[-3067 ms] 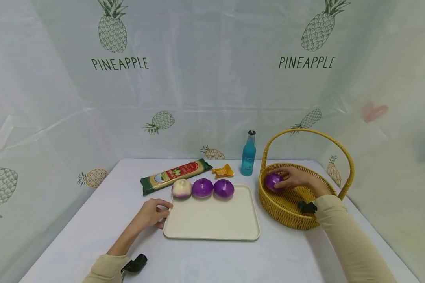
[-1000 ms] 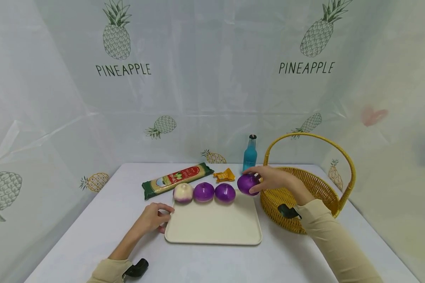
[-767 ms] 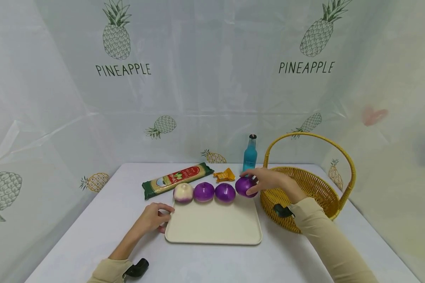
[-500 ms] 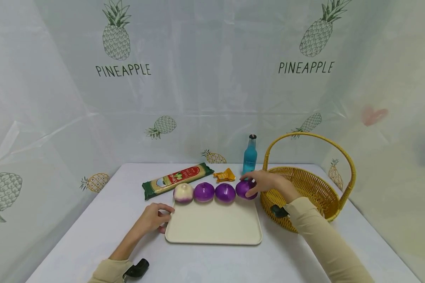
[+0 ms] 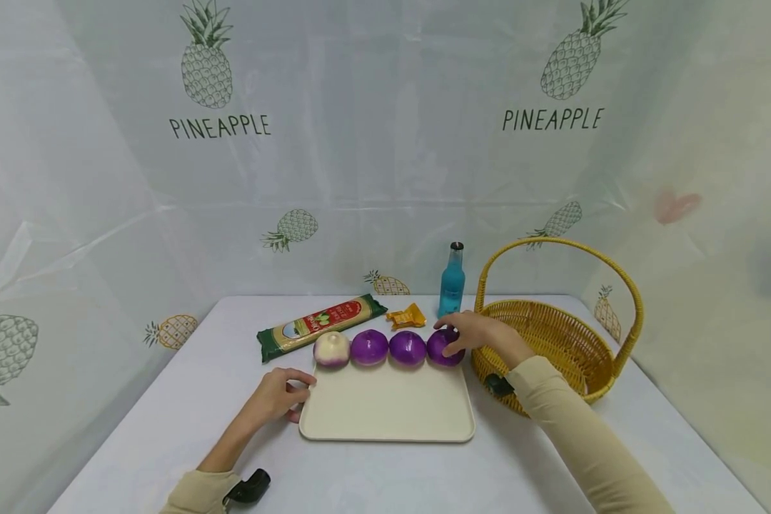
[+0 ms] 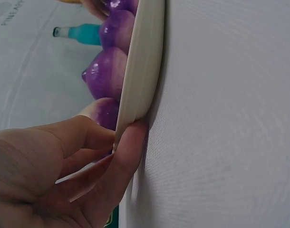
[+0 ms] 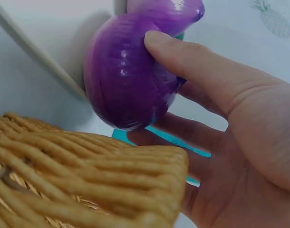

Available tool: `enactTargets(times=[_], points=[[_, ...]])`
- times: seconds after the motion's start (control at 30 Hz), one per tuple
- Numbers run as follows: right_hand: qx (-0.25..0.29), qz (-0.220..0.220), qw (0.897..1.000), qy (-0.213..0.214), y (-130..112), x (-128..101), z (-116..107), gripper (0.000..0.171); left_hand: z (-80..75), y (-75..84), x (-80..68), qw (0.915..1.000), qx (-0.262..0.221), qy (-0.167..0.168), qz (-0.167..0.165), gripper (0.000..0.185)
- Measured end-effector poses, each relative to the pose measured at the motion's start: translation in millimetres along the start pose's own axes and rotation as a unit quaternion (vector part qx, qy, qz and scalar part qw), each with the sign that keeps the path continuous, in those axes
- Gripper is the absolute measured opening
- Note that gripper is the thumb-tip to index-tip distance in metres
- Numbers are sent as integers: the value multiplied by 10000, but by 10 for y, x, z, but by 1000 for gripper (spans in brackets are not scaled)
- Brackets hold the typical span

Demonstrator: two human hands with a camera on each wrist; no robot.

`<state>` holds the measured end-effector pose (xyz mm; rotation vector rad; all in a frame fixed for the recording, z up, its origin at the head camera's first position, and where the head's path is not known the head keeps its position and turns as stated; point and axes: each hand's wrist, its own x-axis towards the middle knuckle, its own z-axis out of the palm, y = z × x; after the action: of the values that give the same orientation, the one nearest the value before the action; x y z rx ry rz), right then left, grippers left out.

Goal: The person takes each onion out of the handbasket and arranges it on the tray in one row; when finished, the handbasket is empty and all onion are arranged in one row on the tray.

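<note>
A cream tray [image 5: 387, 408] lies on the white table, its left rim pinched between the thumb and fingers of my left hand [image 5: 275, 395]. Along its far edge stands a row of round onions: a whitish one [image 5: 331, 350] with purple low down, then two purple ones, the onion [image 5: 369, 347] and its neighbour onion [image 5: 407, 348]. At the row's right end my right hand [image 5: 474, 334] holds another purple onion [image 7: 123, 76], thumb on its near side and fingers behind it. In the right wrist view, part of the fingers is hidden by the onion and basket rim.
A wicker basket [image 5: 555, 343] with a tall arched handle stands right of the tray, under my right wrist. Behind the row are a green-ended pasta packet [image 5: 321, 325], an orange wrapped snack [image 5: 406, 316] and a blue bottle [image 5: 451, 285]. A printed curtain hangs beyond.
My right hand has brought the purple onion out of the basket, leftwards and down to the tray's far right corner. My left hand has kept its hold on the tray.
</note>
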<state>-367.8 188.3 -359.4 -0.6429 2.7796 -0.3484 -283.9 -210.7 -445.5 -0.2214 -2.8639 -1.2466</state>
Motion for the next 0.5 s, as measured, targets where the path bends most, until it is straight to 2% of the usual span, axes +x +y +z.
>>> enactTargets(times=[0.2, 0.5], points=[[1, 130, 9999, 5, -19, -1, 18, 57, -12, 16, -21, 10000, -13, -23, -48, 22], [-114, 0, 9999, 6, -35, -79, -2, 58, -10, 22, -12, 9999, -15, -114, -10, 23]])
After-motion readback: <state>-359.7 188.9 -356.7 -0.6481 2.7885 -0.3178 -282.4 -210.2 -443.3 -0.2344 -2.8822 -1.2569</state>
